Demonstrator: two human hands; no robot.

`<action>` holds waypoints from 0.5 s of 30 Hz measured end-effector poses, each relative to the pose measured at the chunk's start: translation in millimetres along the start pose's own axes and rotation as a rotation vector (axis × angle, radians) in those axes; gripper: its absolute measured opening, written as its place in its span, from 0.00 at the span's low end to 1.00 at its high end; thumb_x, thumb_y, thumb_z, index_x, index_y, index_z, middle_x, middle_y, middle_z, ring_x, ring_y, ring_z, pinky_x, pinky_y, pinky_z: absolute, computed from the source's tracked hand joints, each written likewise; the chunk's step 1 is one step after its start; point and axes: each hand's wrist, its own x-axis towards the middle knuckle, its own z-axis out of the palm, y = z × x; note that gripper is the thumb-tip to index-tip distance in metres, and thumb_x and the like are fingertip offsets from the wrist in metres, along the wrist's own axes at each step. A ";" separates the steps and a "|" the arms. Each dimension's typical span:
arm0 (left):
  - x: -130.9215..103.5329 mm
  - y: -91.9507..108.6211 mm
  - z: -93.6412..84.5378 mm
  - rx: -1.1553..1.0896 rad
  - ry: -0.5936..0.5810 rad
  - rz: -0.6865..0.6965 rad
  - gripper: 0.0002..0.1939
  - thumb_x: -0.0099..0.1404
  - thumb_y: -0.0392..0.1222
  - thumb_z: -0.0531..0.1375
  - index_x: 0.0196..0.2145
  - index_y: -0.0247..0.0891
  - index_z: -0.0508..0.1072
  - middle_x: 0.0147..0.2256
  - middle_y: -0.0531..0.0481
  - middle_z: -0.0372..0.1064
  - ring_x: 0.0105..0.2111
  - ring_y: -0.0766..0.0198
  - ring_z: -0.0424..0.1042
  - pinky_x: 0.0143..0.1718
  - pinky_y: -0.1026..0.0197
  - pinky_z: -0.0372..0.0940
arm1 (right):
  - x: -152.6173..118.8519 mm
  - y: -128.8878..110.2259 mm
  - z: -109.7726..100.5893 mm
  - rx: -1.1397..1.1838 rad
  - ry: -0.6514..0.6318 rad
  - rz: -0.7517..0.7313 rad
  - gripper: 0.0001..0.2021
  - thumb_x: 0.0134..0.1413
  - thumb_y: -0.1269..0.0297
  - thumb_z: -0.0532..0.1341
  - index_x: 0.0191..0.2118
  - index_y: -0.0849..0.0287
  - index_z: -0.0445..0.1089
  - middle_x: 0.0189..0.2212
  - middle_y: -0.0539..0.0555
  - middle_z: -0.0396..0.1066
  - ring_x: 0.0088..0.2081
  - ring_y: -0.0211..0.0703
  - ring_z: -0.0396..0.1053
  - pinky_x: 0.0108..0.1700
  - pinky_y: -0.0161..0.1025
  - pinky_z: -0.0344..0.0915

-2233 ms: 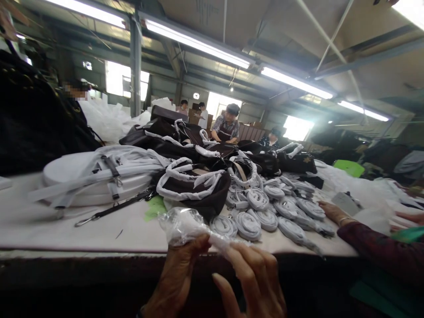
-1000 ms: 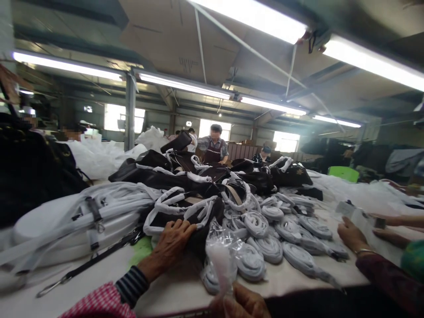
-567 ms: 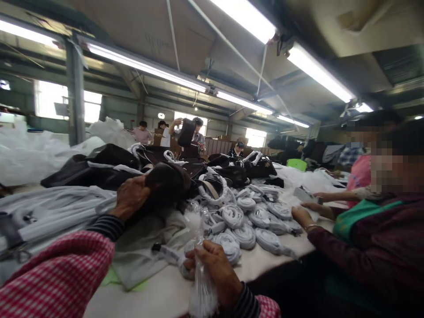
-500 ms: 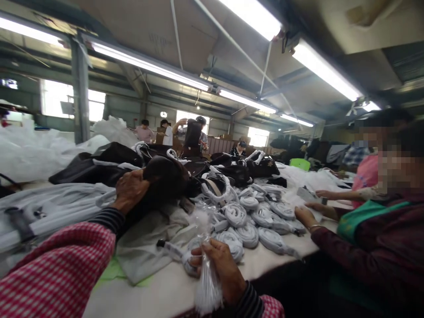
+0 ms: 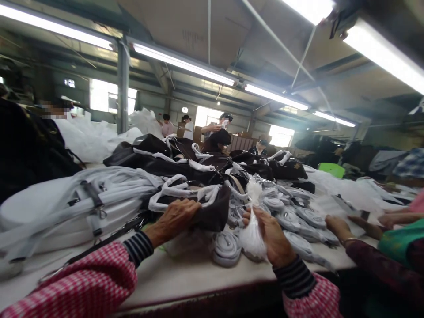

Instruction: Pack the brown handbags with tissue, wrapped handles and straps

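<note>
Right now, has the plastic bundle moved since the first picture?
Yes: the plastic bundle went right, from left of the front-left coil to right of it.

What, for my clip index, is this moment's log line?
left hand: grips dark bag | right hand: holds clear plastic | table: pale coils

left hand on dark bag, right hand gripping clear plastic
</note>
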 end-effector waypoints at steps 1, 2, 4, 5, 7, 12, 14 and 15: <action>-6.5 5.9 5.5 0.026 -0.019 0.031 0.13 0.72 0.35 0.58 0.52 0.40 0.73 0.43 0.47 0.75 0.42 0.54 0.73 0.43 0.55 0.63 | -1.9 -1.7 -0.7 0.004 0.005 0.022 0.18 0.44 0.55 0.74 0.37 0.60 0.73 0.25 0.51 0.74 0.26 0.42 0.72 0.29 0.38 0.70; -12.5 10.0 9.5 0.065 -0.023 0.050 0.15 0.72 0.33 0.57 0.55 0.41 0.71 0.44 0.47 0.74 0.44 0.53 0.72 0.45 0.53 0.63 | -4.2 -1.9 -1.5 0.003 0.013 0.056 0.18 0.44 0.55 0.74 0.38 0.60 0.73 0.26 0.52 0.75 0.26 0.42 0.72 0.29 0.37 0.70; -22.4 11.2 12.6 0.160 0.002 0.059 0.20 0.73 0.31 0.55 0.60 0.40 0.67 0.48 0.45 0.73 0.48 0.51 0.70 0.49 0.49 0.63 | -7.5 1.5 -2.7 -0.069 0.010 0.101 0.18 0.45 0.55 0.75 0.38 0.59 0.73 0.29 0.52 0.76 0.26 0.40 0.72 0.27 0.35 0.68; -26.6 8.3 12.3 0.206 0.019 0.048 0.20 0.73 0.30 0.54 0.60 0.39 0.66 0.49 0.44 0.73 0.49 0.50 0.70 0.51 0.47 0.62 | -7.2 4.3 -2.8 -0.130 -0.007 0.116 0.18 0.46 0.54 0.74 0.38 0.59 0.73 0.29 0.53 0.76 0.25 0.39 0.71 0.25 0.35 0.66; -34.0 -2.6 9.7 0.280 0.052 0.010 0.20 0.73 0.29 0.53 0.60 0.38 0.66 0.48 0.44 0.73 0.50 0.50 0.70 0.53 0.45 0.60 | -1.2 10.6 -0.3 -0.230 -0.042 0.144 0.19 0.47 0.50 0.73 0.37 0.57 0.73 0.31 0.53 0.77 0.21 0.38 0.68 0.20 0.34 0.61; -43.7 -31.8 6.7 0.343 0.131 -0.064 0.09 0.72 0.30 0.57 0.45 0.37 0.75 0.40 0.47 0.76 0.40 0.54 0.72 0.40 0.53 0.62 | 33.2 16.6 26.2 -0.384 -0.073 0.023 0.19 0.47 0.50 0.73 0.37 0.56 0.70 0.28 0.52 0.76 0.17 0.38 0.66 0.18 0.35 0.59; -39.5 -37.5 6.5 0.346 0.155 -0.052 0.09 0.72 0.30 0.57 0.37 0.38 0.75 0.36 0.49 0.76 0.37 0.55 0.72 0.35 0.55 0.59 | 46.0 15.1 39.0 -0.389 -0.088 0.010 0.18 0.45 0.54 0.74 0.38 0.56 0.71 0.25 0.51 0.74 0.17 0.39 0.66 0.18 0.36 0.60; -35.2 -39.4 5.2 0.347 0.173 -0.043 0.10 0.72 0.30 0.57 0.36 0.39 0.75 0.34 0.49 0.75 0.36 0.56 0.72 0.34 0.55 0.59 | 51.4 14.0 43.9 -0.378 -0.097 0.007 0.17 0.44 0.57 0.75 0.38 0.56 0.71 0.23 0.50 0.73 0.17 0.40 0.65 0.18 0.36 0.59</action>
